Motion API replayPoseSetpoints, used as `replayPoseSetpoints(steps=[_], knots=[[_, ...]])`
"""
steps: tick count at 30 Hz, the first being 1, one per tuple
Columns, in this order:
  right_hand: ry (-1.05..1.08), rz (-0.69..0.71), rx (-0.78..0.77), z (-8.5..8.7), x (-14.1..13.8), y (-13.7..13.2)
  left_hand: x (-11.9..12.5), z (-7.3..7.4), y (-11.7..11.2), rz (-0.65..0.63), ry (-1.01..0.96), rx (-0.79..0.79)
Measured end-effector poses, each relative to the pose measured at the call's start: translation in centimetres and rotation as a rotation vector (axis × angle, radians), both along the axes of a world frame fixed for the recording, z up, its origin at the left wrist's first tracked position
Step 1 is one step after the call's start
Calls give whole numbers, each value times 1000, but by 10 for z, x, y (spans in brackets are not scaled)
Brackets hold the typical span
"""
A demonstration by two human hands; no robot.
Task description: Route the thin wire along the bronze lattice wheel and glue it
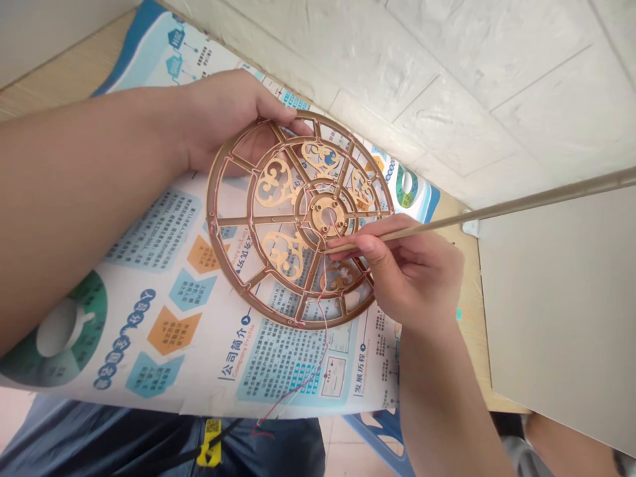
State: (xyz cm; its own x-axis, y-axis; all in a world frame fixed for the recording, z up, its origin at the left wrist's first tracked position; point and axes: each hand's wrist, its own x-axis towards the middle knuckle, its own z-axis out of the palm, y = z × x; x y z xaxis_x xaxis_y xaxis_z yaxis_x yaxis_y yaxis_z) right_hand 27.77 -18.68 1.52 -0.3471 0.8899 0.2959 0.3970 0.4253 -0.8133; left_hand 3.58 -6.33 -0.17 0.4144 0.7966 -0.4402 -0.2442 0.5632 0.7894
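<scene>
Although the fingertips of the left hand (pixel 223 119) curl behind the rim and are partly hidden by the round gold-coloured openwork frame (pixel 313 228), that hand plainly grips the frame at its upper edge, holding it above a large printed poster sheet (pixel 163 371); the right hand (pixel 412 278) pinches a thin tan rod (pixel 546 199) narrowly between thumb and fingers, its tip lying over the frame near the central hub, though whether it touches cannot be told, and its far end runs off the right edge of the view; the frame has spokes, concentric rings and scrollwork panels, with a pink-red thread (pixel 325 318) laced along its rim and spokes and trailing down across the poster; on the sheet, "公司简介", "Company Profile" and "发展历程" can be read, while the smaller print is too fine to make out; a yellow tag with a QR code (pixel 209 442) sits on dark blue trousers (pixel 258 444) below; a textured white wall panel (pixel 447 86) and a light wooden tabletop (pixel 64 86) edge the sheet, with a grey board (pixel 556 298) at right.
</scene>
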Motion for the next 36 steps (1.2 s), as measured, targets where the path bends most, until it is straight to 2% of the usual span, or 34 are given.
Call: replayPoseSetpoints(steps=[5,7,10,13,17,24,29,33,36], knots=[[311,-82,47,4,1,3,1,0,0,19,21,-18],[208,-143,-38,11,2,3,0,-1,1,-7,4,-15],[-150,-161,-261,21,-3,-3,0,-1,1,-11,-5,-18],[-366,-137,-339,25,-13,-12,0,0,0,-4,10,-20],[-425,-98,-348,25,-19,-17,0,0,0,0,4,-15],[-418,-128,-434,30,-4,-7,2,0,1,-6,10,-12],[-384,-147,-397,25,2,-2,1,0,2,26,33,-34],[-341,-183,-240,15,0,-1,0,-2,3,-31,34,-21],[-305,-147,-156,9,0,3,0,-2,3,-33,67,-34]])
